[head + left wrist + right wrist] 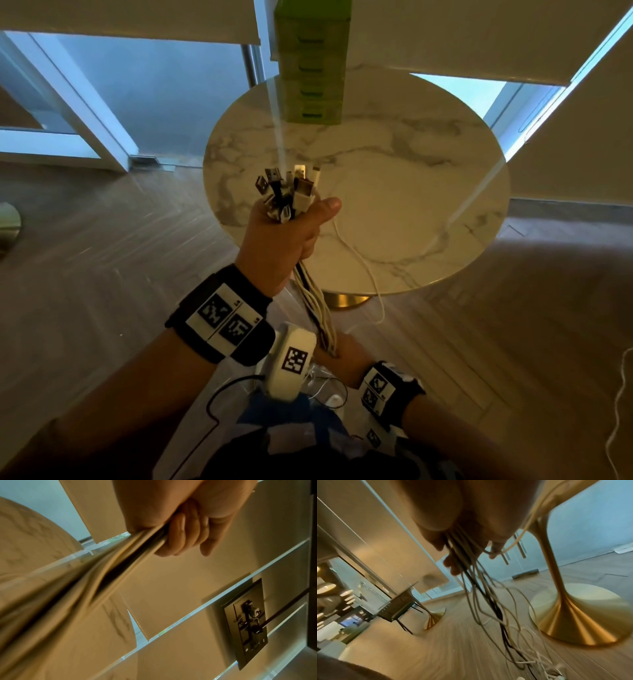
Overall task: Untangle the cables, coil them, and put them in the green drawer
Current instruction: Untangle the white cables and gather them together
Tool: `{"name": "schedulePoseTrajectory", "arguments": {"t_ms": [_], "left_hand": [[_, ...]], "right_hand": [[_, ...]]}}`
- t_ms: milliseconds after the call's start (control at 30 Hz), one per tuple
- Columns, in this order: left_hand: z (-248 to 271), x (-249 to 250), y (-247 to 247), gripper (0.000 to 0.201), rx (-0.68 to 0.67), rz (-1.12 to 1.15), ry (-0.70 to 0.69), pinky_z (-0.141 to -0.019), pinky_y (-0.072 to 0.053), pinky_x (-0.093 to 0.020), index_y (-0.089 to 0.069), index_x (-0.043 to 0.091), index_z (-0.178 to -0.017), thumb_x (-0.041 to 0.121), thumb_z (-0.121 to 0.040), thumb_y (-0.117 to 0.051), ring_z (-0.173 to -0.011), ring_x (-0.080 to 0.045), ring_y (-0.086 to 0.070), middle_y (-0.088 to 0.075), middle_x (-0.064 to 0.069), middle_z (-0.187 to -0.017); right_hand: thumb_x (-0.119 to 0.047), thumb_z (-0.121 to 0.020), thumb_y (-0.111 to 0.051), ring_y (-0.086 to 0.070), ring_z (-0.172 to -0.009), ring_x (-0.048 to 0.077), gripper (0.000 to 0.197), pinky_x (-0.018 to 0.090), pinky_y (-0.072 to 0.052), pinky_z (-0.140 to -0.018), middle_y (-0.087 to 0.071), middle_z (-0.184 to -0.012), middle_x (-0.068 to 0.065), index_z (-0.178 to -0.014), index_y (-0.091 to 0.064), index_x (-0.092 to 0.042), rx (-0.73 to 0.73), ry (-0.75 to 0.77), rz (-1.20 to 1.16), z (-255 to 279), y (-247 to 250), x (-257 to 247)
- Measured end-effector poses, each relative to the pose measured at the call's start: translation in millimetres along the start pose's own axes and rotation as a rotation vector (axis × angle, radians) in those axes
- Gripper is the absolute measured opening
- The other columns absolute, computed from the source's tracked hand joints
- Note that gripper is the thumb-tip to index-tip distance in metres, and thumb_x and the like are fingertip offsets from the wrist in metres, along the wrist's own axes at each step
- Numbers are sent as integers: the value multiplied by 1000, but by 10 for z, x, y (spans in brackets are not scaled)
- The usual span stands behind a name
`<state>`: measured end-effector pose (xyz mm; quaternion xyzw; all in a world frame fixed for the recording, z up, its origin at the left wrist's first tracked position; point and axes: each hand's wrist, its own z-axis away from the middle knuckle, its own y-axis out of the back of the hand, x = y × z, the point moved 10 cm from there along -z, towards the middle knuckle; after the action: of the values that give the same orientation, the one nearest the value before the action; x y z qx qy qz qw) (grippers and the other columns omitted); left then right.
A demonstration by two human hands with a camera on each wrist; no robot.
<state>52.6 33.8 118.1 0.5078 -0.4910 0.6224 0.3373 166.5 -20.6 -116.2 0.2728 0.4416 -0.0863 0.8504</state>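
My left hand (pixel 291 226) is raised over the near edge of the round marble table (pixel 428 192) and grips a bundle of white and black cables (pixel 313 301) just below their USB plugs (pixel 289 186), which stick up from the fist. In the left wrist view the left hand (pixel 185 534) has its fingers curled round the blurred cables (pixel 106 563). Lower down, my right hand (pixel 342 353) holds the same bundle. In the right wrist view the cables (pixel 481 588) run out of the right hand (pixel 467 547) and trail in loose strands to the floor. A green drawer unit (pixel 313 61) stands at the table's far side.
The table's gold pedestal base (pixel 573 615) stands on the wood floor (pixel 85 257) beside the hanging cables. One thin white cable (pixel 363 270) loops over the table edge. A dark chair (pixel 399 607) and another gold base stand farther back. Glass partitions surround the area.
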Motion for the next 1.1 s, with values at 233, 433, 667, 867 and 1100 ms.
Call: {"name": "schedulePoseTrajectory", "arguments": {"t_ms": [233,433,667,867,1100], "left_hand": [[51,-414,-193,19,-316,-724,-70,-81,-52,-22,-62,34,-82,33,-71,-77,-85,-2,-65,-67,12,-94],[399,-1530,-327,33,-885,-1522,28,-80,-52,-38,-61,23,-109,36,-80,-68,-94,-20,-62,-57,1,-120],[43,-1113,-142,23,-514,-1499,-44,-61,-47,-31,-56,24,-86,46,-83,-59,-75,-23,-62,-66,-1,-83],[-3,-570,7,32,-115,-813,-39,-63,-44,-18,-52,24,-59,6,-77,-71,-59,-1,-57,-57,15,-57],[-59,-8,-20,25,93,-575,-151,-53,-39,-11,-51,-5,-58,-6,-77,-66,-53,-10,-50,-58,-5,-53]], "right_hand": [[-27,-98,-43,-55,-87,18,23,29,-40,-78,-61,-100,6,-115,-52,-14,54,-93,117,-6,249,126],[-5,-93,-50,-60,-100,25,21,28,-44,-88,-64,-104,7,-110,-61,-10,88,5,54,85,572,-265],[-13,-91,-56,-58,-75,8,18,21,-47,-68,-62,-89,1,-109,-52,-10,295,186,-254,184,942,-398],[-26,-98,-45,-55,-72,3,8,17,-42,-66,-58,-83,-6,-98,-51,-20,383,70,-120,118,787,5],[-40,-96,-44,-58,-78,6,29,24,-43,-73,-63,-85,-4,-96,-60,-16,294,-96,-128,-2,529,338]]}}
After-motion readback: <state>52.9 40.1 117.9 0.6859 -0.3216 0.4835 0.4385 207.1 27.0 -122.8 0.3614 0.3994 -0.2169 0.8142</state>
